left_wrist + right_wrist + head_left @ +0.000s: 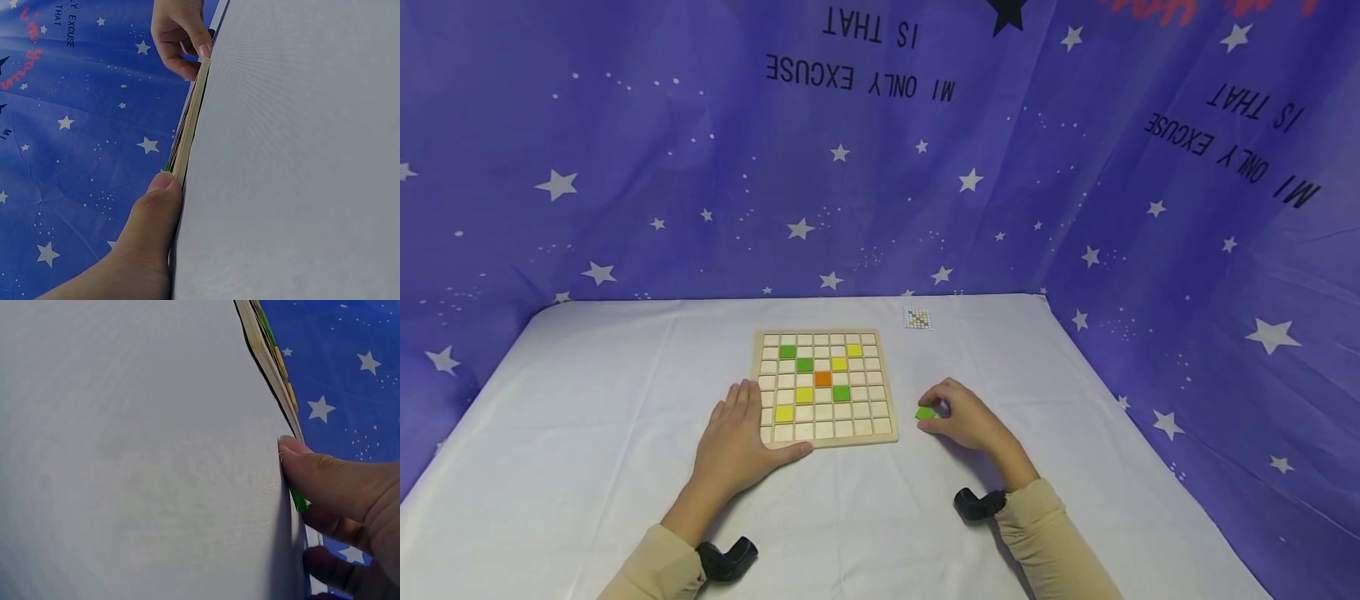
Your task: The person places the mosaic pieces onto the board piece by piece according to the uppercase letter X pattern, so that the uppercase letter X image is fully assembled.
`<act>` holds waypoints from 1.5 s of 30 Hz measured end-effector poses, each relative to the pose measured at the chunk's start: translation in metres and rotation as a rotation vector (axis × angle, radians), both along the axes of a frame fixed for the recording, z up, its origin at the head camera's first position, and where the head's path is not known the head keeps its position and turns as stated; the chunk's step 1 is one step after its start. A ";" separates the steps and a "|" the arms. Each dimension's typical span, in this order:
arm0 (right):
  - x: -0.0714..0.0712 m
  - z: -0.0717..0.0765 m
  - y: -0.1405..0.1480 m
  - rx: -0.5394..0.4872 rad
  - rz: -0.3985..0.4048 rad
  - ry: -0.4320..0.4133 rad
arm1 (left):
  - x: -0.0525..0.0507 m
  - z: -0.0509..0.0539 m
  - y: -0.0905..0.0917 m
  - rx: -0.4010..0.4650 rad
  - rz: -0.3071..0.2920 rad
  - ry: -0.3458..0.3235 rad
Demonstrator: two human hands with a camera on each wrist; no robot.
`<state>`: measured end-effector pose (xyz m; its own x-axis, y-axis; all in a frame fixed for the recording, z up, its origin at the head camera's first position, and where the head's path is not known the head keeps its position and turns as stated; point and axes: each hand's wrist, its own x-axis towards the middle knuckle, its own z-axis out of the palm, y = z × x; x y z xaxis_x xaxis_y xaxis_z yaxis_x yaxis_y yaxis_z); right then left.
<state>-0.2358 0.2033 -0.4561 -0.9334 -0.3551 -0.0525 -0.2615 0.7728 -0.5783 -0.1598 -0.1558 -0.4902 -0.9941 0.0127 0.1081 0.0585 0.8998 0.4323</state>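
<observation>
A square wooden grid board [827, 432] lies flat on the white table, with green, yellow and orange square tiles in some cells. The left hand [733, 442] rests along the board's left edge and near corner, fingers straight and thumb along the front edge. To the right of the board, the right hand [966, 417] pinches a green tile [925, 413] between thumb and fingers, close to the tabletop. In the right wrist view, the green tile [299, 500] shows beneath the thumb. The left wrist view has the thumb [156, 197] against the board's edge [192, 125].
A small card [917, 318] printed with a coloured grid pattern lies beyond the board's far right corner. The white table [625, 358] is bounded by a purple-blue curtain [880, 192] with stars behind and at the sides. Black straps [727, 560] are on both wrists.
</observation>
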 end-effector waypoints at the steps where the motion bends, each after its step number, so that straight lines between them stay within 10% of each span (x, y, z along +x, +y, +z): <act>1: 0.000 0.000 -0.001 -0.008 0.010 -0.004 | 0.000 0.000 0.000 0.002 0.000 0.001; 29: -0.001 -0.003 -0.083 -0.261 0.083 0.000 | 0.001 0.001 0.001 -0.001 -0.001 -0.003; 45: -0.001 -0.016 -0.086 -0.232 0.095 0.065 | 0.001 0.002 0.002 0.005 0.002 -0.002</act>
<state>-0.2364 0.1177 -0.4717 -0.8940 -0.4369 0.0996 -0.3690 0.5915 -0.7169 -0.1586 -0.1538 -0.4884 -0.9943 0.0101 0.1059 0.0557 0.8976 0.4373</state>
